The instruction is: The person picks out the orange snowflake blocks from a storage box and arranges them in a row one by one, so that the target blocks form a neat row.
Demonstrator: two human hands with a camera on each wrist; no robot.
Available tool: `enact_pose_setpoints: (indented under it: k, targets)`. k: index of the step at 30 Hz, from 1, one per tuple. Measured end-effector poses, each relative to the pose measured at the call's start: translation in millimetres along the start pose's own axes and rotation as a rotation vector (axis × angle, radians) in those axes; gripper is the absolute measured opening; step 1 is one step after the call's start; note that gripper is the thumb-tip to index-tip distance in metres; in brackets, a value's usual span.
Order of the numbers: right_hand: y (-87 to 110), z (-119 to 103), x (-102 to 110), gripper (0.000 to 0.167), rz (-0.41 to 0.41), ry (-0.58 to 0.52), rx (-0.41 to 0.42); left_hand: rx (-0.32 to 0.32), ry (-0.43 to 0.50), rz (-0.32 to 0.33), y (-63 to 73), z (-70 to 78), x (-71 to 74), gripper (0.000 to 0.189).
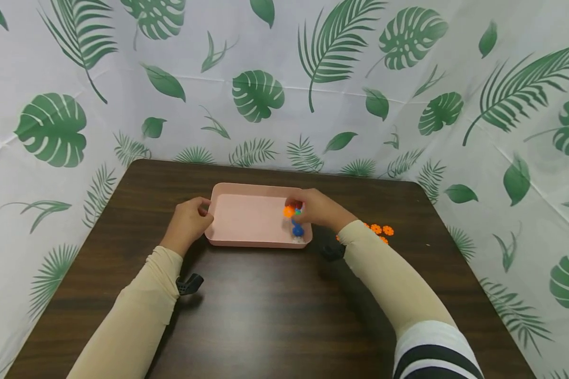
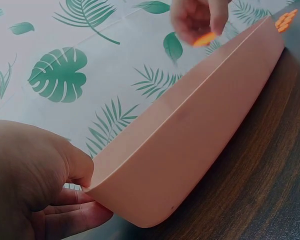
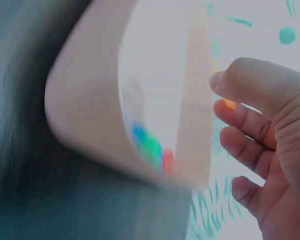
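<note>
A shallow pink tray (image 1: 246, 218) lies on the dark wooden table. My left hand (image 1: 188, 222) pinches its left rim between thumb and fingers, as the left wrist view shows at the tray's corner (image 2: 140, 200). Over the tray's right end, my right hand (image 1: 320, 207) pinches an orange flower-shaped piece (image 1: 289, 211). That orange piece (image 2: 205, 39) is held above the rim in the left wrist view. Inside the tray's right end sit small coloured pieces, including a blue one (image 1: 297, 230); a green one (image 3: 152, 150) and a red one (image 3: 168, 161) look blurred in the right wrist view.
Several orange flower-shaped pieces (image 1: 382, 230) lie on the table right of the tray, partly hidden by the right forearm. A leaf-patterned white cloth (image 1: 284, 105) hangs behind the table (image 1: 261, 305) and along its sides.
</note>
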State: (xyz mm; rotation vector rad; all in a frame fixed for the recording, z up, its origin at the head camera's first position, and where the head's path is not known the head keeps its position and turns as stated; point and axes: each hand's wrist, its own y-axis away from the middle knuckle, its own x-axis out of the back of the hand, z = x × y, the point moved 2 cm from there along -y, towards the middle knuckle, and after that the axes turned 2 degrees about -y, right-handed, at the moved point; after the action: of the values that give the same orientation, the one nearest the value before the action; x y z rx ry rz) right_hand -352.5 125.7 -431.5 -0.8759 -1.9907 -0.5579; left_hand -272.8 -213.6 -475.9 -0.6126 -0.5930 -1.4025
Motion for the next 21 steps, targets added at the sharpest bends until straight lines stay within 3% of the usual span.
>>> enact_pose_setpoints:
  k: [6, 12, 16, 21]
  targets:
    - [41.5, 41, 39, 0.033, 0.105, 0.015, -0.186, 0.005, 0.004, -0.009, 0.4, -2.9, 1.1, 0.044]
    - [104.6, 90, 71, 0.034, 0.194, -0.009, -0.326, 0.009, 0.003, -0.011, 0.9, -2.2, 1.1, 0.045]
    - [147.1, 123, 76, 0.036, 0.216, -0.025, -0.425, 0.010, 0.003, -0.014, 1.2, -0.2, 1.9, 0.045]
    - [190.2, 161, 66, 0.040, 0.220, -0.034, -0.534, -0.001, 0.009, -0.016, 1.2, 1.4, 2.3, 0.045]
